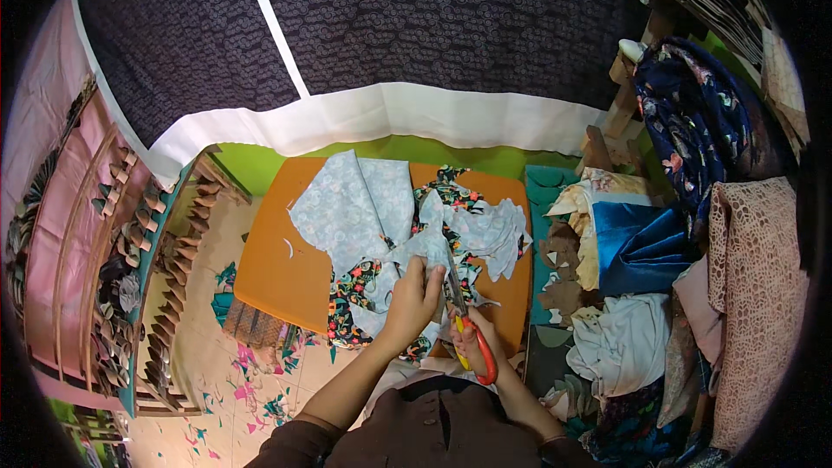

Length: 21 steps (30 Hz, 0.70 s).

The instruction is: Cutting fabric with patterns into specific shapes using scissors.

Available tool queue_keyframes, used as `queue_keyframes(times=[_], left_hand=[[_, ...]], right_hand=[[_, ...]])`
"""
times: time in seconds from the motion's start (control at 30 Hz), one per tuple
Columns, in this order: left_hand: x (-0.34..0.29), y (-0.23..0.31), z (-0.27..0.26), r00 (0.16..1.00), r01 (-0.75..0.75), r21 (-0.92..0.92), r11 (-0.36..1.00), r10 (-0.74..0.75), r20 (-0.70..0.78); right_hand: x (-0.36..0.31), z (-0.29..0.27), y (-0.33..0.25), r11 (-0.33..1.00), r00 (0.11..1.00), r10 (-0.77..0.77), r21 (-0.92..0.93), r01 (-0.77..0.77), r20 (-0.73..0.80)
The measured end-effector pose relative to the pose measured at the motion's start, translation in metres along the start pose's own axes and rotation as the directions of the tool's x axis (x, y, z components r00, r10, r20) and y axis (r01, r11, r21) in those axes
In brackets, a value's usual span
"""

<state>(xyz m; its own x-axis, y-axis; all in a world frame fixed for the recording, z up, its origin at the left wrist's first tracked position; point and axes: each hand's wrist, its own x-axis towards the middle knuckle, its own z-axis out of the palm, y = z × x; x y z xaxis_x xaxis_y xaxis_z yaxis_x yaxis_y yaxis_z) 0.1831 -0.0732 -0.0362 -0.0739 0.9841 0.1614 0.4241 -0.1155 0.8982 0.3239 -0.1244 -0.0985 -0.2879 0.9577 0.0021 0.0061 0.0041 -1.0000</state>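
Observation:
My left hand (412,302) pinches a piece of pale blue fabric (355,208) that lies over a black floral fabric (347,295) on a low orange table (277,269). My right hand (472,342) grips red-handled scissors (472,334). The blades point up into the pale fabric right beside my left fingers. More pale cut pieces (490,230) lie crumpled just beyond the blades.
A heap of folded cloths (641,251) in blue, white and pink lace rises on the right. A wooden rack with pegs (147,251) stands on the left. Small fabric scraps (251,390) litter the tiled floor. A dark patterned curtain with white trim (390,113) hangs behind.

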Motion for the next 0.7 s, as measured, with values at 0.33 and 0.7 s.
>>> queue_keyframes(times=[0.33,0.7], left_hand=[[0.003,-0.02,0.01,0.997,0.054,-0.217,0.975,-0.063,-0.035],[-0.004,-0.005,0.01,0.994,0.107,-0.194,0.975,-0.11,-0.002]], right_hand=[[-0.003,-0.004,-0.009,0.998,0.992,0.016,0.057,-0.023,0.122],[-0.004,-0.002,0.003,0.998,0.991,-0.06,-0.008,0.061,0.123]])
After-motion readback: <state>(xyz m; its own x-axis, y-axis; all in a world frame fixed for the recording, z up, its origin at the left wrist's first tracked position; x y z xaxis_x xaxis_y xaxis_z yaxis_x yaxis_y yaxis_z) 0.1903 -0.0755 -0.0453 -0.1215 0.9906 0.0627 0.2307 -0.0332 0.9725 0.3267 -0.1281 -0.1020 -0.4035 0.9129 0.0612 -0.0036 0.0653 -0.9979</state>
